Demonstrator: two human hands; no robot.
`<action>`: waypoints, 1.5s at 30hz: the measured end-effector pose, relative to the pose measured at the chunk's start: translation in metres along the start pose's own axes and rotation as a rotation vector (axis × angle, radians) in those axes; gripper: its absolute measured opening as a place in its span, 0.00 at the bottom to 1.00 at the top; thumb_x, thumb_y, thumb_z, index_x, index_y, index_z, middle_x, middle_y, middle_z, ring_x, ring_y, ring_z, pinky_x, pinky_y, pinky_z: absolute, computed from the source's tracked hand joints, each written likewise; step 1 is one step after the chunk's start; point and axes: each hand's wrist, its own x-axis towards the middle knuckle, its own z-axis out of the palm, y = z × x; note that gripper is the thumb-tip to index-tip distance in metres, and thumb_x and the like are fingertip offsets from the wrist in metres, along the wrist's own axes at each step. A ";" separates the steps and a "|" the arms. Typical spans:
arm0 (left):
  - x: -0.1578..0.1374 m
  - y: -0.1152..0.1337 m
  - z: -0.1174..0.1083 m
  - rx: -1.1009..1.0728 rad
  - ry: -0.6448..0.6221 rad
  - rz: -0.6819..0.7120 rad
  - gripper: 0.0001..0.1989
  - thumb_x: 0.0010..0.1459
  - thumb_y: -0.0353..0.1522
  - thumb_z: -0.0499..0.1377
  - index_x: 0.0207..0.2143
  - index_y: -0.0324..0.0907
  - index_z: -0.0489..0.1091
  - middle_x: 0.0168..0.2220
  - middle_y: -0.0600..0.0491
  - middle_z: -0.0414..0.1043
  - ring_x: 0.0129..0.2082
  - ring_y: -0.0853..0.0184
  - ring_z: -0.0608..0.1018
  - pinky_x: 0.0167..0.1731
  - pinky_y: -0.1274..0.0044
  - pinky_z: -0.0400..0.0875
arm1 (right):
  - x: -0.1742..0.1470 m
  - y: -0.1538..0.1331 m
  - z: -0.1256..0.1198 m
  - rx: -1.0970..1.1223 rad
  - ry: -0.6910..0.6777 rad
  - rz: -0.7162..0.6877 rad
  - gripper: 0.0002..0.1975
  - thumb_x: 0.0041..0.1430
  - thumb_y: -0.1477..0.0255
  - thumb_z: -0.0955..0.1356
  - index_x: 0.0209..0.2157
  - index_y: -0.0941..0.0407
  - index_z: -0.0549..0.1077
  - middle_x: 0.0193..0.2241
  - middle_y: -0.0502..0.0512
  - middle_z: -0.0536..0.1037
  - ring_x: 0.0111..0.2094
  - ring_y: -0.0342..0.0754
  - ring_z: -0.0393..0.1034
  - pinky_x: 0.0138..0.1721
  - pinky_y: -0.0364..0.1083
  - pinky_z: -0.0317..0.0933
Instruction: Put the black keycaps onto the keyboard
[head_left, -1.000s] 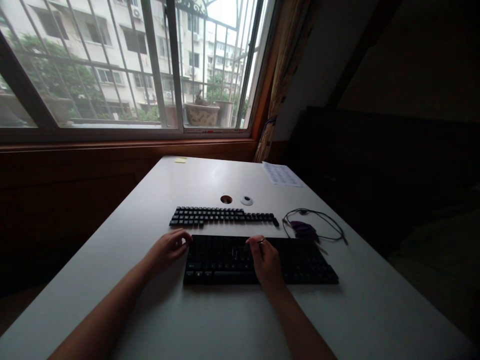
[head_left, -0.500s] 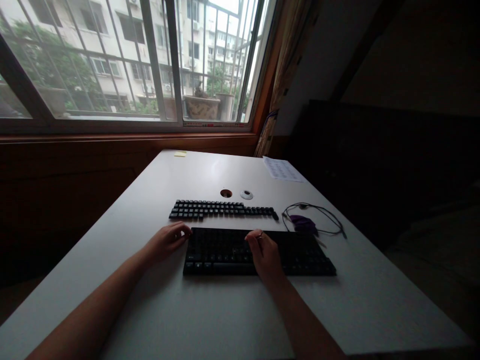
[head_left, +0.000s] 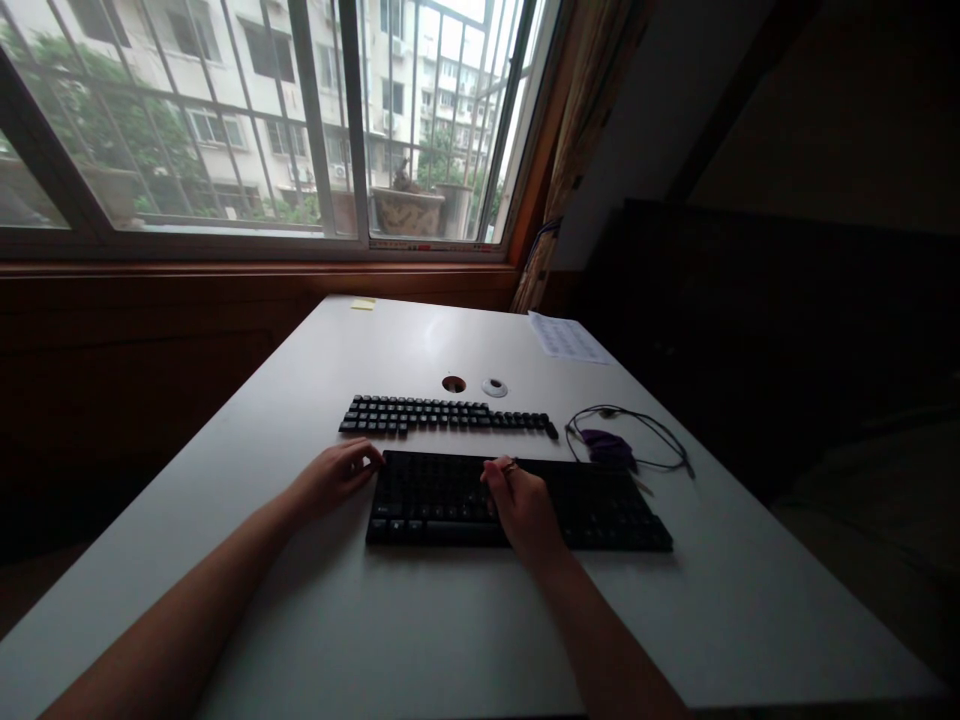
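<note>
A black keyboard lies across the white desk in front of me, many of its upper keys apparently off and the bottom row with keycaps on. My left hand is at its far left corner, fingers curled and thumb and fingertips closed on the edge. Over the middle of the keyboard, my right hand is closed in a pinch, and what it grips is too dark and small to make out. Behind the keyboard, loose black keycaps stand in neat rows.
To the right lie a coiled black cable and a purple cloth-like thing. Farther back are a cable hole, its round cover, a printed sheet and a yellow sticky note. A barred window is beyond the desk.
My right hand has shifted slightly left over the keyboard, still closed. The left hand stays at the keyboard's corner. The view has tilted a little.
</note>
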 end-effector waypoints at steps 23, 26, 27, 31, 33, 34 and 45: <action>0.001 -0.003 0.000 -0.015 -0.009 0.030 0.07 0.64 0.32 0.52 0.39 0.41 0.70 0.33 0.54 0.69 0.26 0.72 0.70 0.28 0.80 0.64 | 0.000 0.001 -0.002 0.041 0.034 0.078 0.15 0.65 0.60 0.63 0.30 0.55 0.70 0.19 0.47 0.68 0.21 0.43 0.64 0.25 0.41 0.57; 0.001 -0.003 0.000 -0.013 -0.008 0.028 0.08 0.65 0.33 0.52 0.39 0.41 0.70 0.34 0.53 0.69 0.27 0.71 0.70 0.28 0.80 0.64 | 0.001 -0.001 -0.003 0.025 0.062 0.057 0.14 0.65 0.61 0.64 0.30 0.55 0.71 0.20 0.47 0.69 0.22 0.43 0.64 0.27 0.42 0.57; 0.002 -0.003 0.000 -0.010 -0.008 0.024 0.07 0.65 0.33 0.52 0.39 0.41 0.70 0.34 0.53 0.69 0.27 0.71 0.70 0.28 0.80 0.64 | 0.001 -0.001 -0.003 0.022 0.071 0.052 0.14 0.65 0.61 0.64 0.30 0.55 0.71 0.21 0.47 0.69 0.22 0.44 0.65 0.27 0.42 0.58; 0.002 -0.006 0.002 -0.002 0.000 0.020 0.07 0.64 0.32 0.53 0.38 0.41 0.70 0.32 0.53 0.69 0.25 0.72 0.70 0.27 0.80 0.64 | 0.001 -0.003 -0.004 0.028 0.082 0.038 0.13 0.65 0.62 0.63 0.29 0.55 0.70 0.21 0.47 0.68 0.23 0.43 0.64 0.28 0.42 0.57; 0.002 -0.006 0.003 -0.001 0.006 0.024 0.07 0.64 0.33 0.53 0.38 0.41 0.70 0.32 0.54 0.69 0.25 0.72 0.69 0.27 0.80 0.64 | 0.000 -0.004 -0.005 0.040 0.078 0.031 0.13 0.65 0.62 0.64 0.30 0.55 0.71 0.22 0.47 0.69 0.23 0.43 0.64 0.28 0.42 0.57; 0.002 -0.006 0.003 -0.001 0.008 0.028 0.07 0.64 0.33 0.53 0.38 0.41 0.70 0.32 0.54 0.69 0.25 0.72 0.69 0.27 0.80 0.64 | 0.000 -0.005 -0.005 0.051 0.076 0.032 0.13 0.65 0.62 0.64 0.30 0.55 0.71 0.22 0.47 0.69 0.23 0.43 0.64 0.27 0.42 0.57; 0.002 -0.010 0.004 0.008 0.011 0.030 0.08 0.64 0.34 0.54 0.38 0.41 0.71 0.30 0.55 0.70 0.24 0.73 0.69 0.25 0.81 0.63 | -0.004 -0.007 -0.009 0.116 0.117 0.014 0.11 0.63 0.62 0.65 0.34 0.55 0.73 0.22 0.47 0.68 0.23 0.43 0.62 0.26 0.41 0.58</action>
